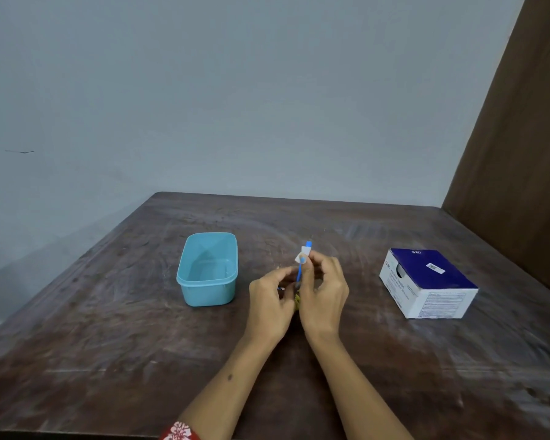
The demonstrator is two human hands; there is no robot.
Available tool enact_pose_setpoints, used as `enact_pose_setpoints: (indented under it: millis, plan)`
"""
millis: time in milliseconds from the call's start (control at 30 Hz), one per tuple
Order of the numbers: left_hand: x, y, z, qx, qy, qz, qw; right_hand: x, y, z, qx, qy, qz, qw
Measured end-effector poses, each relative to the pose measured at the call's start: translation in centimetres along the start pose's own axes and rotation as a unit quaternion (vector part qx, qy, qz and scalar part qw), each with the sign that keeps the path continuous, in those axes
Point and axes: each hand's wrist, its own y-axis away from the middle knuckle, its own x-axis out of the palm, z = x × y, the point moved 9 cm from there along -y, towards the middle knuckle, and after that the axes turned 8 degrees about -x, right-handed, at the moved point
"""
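My two hands meet over the middle of the brown table. Between them stands a thin blue needle in its wrapper (pixel 304 256), upright, with a white paper flap peeled back at its top. My right hand (pixel 326 293) pinches the upper part near the flap. My left hand (pixel 271 304) has curled fingers at the lower part of the item; the exact grip there is hidden. Something small and yellowish shows below, between my palms.
A light blue plastic tub (pixel 207 268), open and with nothing in it, stands left of my hands. A blue and white cardboard box (pixel 427 282) lies to the right. A brown panel (pixel 518 154) rises at the table's right edge, and a pale wall stands behind.
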Motion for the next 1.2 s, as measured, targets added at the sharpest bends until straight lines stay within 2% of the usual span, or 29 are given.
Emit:
enact_pose_setpoints:
  millis: [133, 333, 500, 733, 1100, 1200]
  plan:
    - [-0.9, -0.2, 0.1, -0.012, 0.005, -0.034, 0.999, 1.0, 0.2, 0.2, -0.002, 0.008, 0.053, 0.999]
    - [-0.1, 0.0, -0.2, 0.001, -0.018, 0.001, 1.000, -0.2, -0.1, 0.6, -0.008, 0.007, -0.006, 1.000]
    - [-0.7, -0.1, -0.2, -0.004, -0.018, -0.023, 1.000, 0.9, 0.1, -0.1, 0.013, 0.008, 0.048, 0.999]
    - [-0.8, 0.1, -0.4, 0.004, -0.038, -0.037, 0.999, 0.0, 0.1, 0.6, 0.005, -0.017, 0.005, 1.000]
    - [-0.6, 0.1, -0.4, 0.009, -0.050, -0.032, 0.998, 0.2, 0.3, 0.4, -0.003, -0.026, 0.006, 1.000]
    - [-1.3, 0.0, -0.3, 0.006, -0.051, -0.064, 0.997, 0.9, 0.4, -0.1, 0.001, -0.010, 0.035, 0.999]
